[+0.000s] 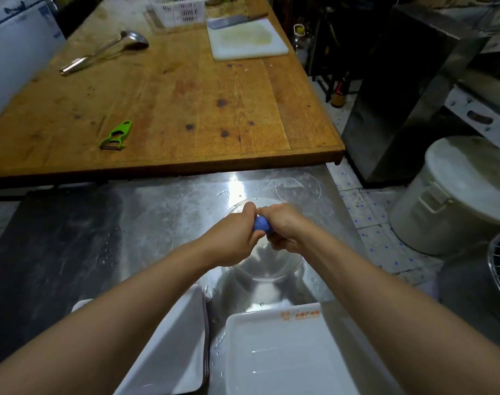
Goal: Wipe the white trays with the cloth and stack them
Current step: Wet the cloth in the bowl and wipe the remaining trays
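Note:
A blue cloth [261,224] is bunched tight between both hands above a clear glass bowl [267,265] on the steel counter. My left hand [234,238] grips its left end and my right hand [284,228] grips its right end; only a small blue part shows between them. A stack of white trays [174,346] lies near the front, left of centre, partly under my left forearm. One white tray [277,357] with an orange logo sits to its right, with water in it.
The wet steel counter [157,223] meets a wooden table [171,104] behind it. On the wood lie a green peeler [116,136], a ladle [106,49], a white cutting board [247,38] with a cleaver, and a white basket [180,10]. A white lidded bucket [457,195] stands on the floor at right.

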The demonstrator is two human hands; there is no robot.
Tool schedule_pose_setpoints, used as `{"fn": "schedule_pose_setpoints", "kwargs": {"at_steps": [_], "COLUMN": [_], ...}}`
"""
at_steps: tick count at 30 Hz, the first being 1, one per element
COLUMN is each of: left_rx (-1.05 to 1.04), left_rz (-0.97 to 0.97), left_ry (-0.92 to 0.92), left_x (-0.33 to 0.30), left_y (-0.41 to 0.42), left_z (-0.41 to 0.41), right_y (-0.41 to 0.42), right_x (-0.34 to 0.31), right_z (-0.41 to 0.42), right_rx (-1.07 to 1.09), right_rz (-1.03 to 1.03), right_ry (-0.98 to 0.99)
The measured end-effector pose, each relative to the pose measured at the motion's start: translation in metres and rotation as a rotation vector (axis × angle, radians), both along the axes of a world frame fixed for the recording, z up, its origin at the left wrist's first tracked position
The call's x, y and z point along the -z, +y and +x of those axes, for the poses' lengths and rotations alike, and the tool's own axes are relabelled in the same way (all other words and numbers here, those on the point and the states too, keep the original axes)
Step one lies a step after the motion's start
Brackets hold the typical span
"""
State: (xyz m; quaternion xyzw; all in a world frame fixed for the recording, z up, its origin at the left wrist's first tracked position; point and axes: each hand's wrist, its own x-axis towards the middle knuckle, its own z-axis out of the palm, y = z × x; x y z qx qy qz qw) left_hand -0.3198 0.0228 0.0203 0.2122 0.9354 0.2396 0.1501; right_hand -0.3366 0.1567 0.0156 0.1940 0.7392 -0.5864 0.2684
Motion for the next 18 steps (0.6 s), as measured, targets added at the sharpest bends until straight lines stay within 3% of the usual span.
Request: {"fn": "schedule_pose_setpoints", "kwargs": {"at_steps": [10,18], "left_rx": [0.029,-0.002], "left_rz": [-0.271,-0.136], "left_ry": [0.253,0.056], "left_x": [0.027,0.012], "left_y": [0.009,0.002], "left_z": [-0.006,-0.008], "right_y": [-0.006,0.007], "right_x": [0.018,0.006], "right_z": [-0.009,-0.009], "right_rx": [0.083,0.087], "right_rz": [0.076,-0.129], "right_ry": [-0.089,-0.119]}}
